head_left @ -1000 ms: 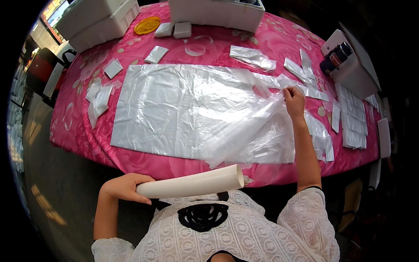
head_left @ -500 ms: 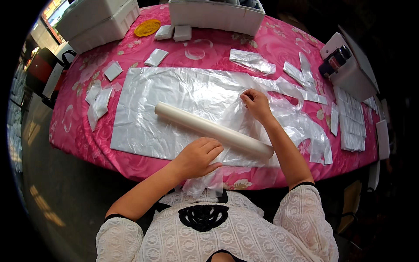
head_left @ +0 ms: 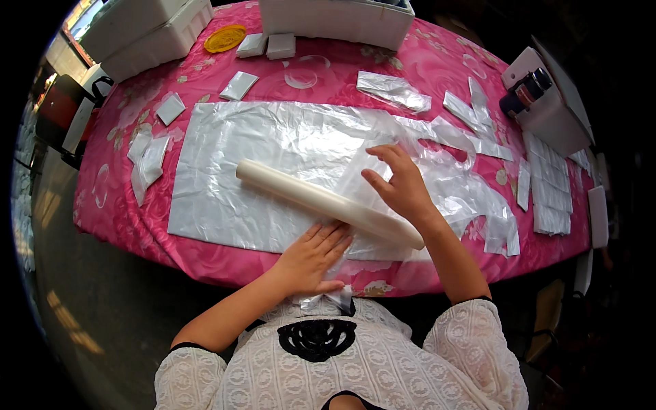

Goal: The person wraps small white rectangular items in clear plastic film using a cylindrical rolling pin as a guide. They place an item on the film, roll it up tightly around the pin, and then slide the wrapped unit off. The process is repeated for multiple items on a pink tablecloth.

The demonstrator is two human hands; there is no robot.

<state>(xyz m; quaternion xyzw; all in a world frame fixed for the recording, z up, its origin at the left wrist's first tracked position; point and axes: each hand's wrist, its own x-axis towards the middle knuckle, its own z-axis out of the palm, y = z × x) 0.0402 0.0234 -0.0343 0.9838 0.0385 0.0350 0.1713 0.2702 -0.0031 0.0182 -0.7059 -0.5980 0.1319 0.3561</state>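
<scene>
A long whitish roll [head_left: 290, 186] lies slantwise across a stack of shiny, translucent plastic bags [head_left: 215, 154], whose cut handle ends [head_left: 495, 205] spread to the right. My left hand [head_left: 314, 256] rests palm down beside the roll's near side, fingers stretched out and the fingertips close to it. Thin clear film [head_left: 335, 297] hangs over the table edge under that hand. Just beyond the roll, my right hand [head_left: 400, 184] is over the bags with its thumb and fingers apart, holding nothing. A sheer layer of plastic [head_left: 352, 174] lies by its fingertips.
Folded plastic packets [head_left: 239, 86] and loose plastic pieces [head_left: 147, 164] lie around the pink floral cloth [head_left: 123, 198]. White foam boxes [head_left: 335, 24] and a yellow lid-like disc [head_left: 225, 39] stand at the back. On the right are a dark bottle [head_left: 525, 92] and stacked packets [head_left: 549, 188].
My right hand has let go of the plastic it was pinching and spread its fingers. My left hand has lowered and flattened beside the roll. The view has shifted slightly.
</scene>
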